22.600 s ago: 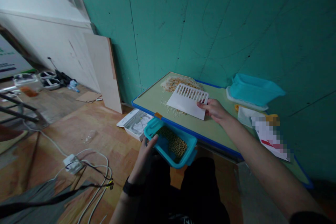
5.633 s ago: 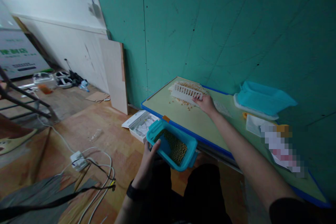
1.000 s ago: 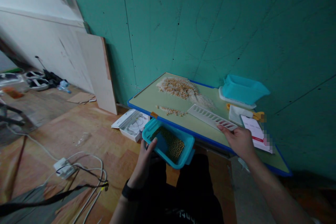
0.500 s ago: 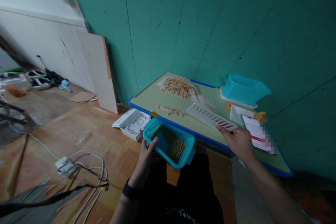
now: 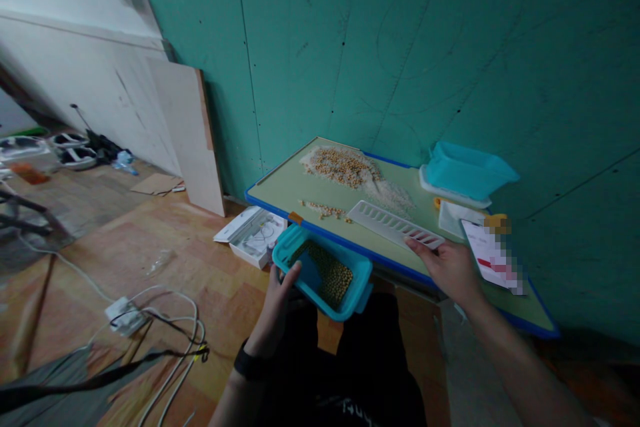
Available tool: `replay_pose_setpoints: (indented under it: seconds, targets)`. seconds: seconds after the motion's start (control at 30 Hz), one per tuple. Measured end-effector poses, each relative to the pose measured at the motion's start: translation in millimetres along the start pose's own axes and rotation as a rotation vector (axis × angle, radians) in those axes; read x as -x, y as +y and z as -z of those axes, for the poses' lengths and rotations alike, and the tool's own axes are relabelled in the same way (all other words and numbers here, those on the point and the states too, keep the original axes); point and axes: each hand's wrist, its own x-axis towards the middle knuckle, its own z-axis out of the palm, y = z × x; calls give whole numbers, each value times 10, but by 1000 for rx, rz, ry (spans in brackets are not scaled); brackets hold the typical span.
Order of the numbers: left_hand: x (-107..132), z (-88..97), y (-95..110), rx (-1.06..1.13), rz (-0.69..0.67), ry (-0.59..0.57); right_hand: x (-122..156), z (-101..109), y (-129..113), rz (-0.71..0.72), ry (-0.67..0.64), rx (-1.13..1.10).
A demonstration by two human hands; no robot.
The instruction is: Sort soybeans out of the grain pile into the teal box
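Note:
My left hand (image 5: 281,293) grips the near left rim of a turquoise plastic container (image 5: 363,273), thumb over the edge. Inside it lie green beans (image 5: 317,260) and some yellowish soybeans (image 5: 344,278). The container is held just below the table's front edge. In my right hand (image 5: 453,270) is the right end of a white slotted plastic strip (image 5: 383,221), held low over the tabletop. Its left end is close to a short row of soybeans (image 5: 325,211) near the front edge. Behind that spreads a pile of soybeans mixed with rice-like pale grains (image 5: 345,167).
A second turquoise container (image 5: 467,170) sits on a white lid at the table's back right. Nearer are a white-and-yellow item (image 5: 457,217) and a phone-like screen (image 5: 487,257). On the floor stand an open white box (image 5: 255,240) and a power strip with cables (image 5: 126,317). A green wall (image 5: 320,67) backs the table.
My right hand has shifted the slotted strip slightly left along the tabletop, towards the row of soybeans. My left hand and the container have stayed put.

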Motion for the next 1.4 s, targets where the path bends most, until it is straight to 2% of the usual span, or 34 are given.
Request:
replay_pose_setpoints:
  seconds: [0.33, 0.53, 0.67, 0.87, 1.13, 1.4]
  targets:
    - [-32, 8, 27, -2, 18, 57, -31, -114, -67, 3, -29, -91]
    - [8, 31, 55, 12, 19, 29, -70, -188, -63, 28, -30, -95]
    - [20, 50, 69, 36, 12, 6, -76, -193, -85, 30, -37, -105]
    - [20, 53, 120, 27, 25, 33, -57, -177, -134, 46, -53, -128]
    - [37, 35, 144, 31, 13, 39, -111, -176, -24, 40, -41, -70]
    - [51, 17, 152, 40, 17, 35, -85, -192, -32, 29, -72, -136]
